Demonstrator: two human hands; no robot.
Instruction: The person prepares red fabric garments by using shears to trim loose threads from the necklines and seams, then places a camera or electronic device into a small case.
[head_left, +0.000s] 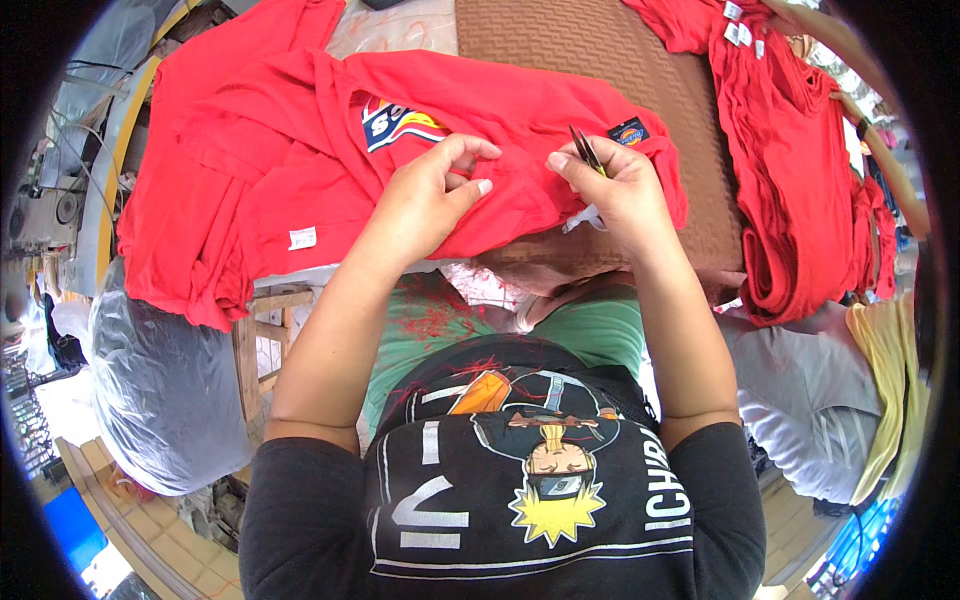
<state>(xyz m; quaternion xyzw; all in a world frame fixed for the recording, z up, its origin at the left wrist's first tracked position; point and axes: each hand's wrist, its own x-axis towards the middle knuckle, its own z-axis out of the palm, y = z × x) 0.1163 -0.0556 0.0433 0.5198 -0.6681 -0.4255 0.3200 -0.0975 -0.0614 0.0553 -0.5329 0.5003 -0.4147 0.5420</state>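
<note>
- Bundle [165,400]: wrapped in clear plastic, below the garment's left end.
- Red garment [290,170]: spread over the brown-covered bench [700,200], beneath both hands.
- Left hand [428,200]: thumb and index finger slightly apart; cannot tell whether fabric is held.
- Right hand [625,200]: grips thread snips [591,156], blades pointing away from the body.
- Red garment pile [775,170]: at the bench's right side.

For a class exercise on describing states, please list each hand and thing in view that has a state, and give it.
Left hand, thumb and index fingertips apart
Right hand, closed around the snips
Snips, held, blades apparently slightly parted
Red garment, spread out, rumpled
Red clothes at right, heaped in loose folds
Red threads, scattered on the green trousers
Large bundle at left, wrapped in clear plastic
</note>
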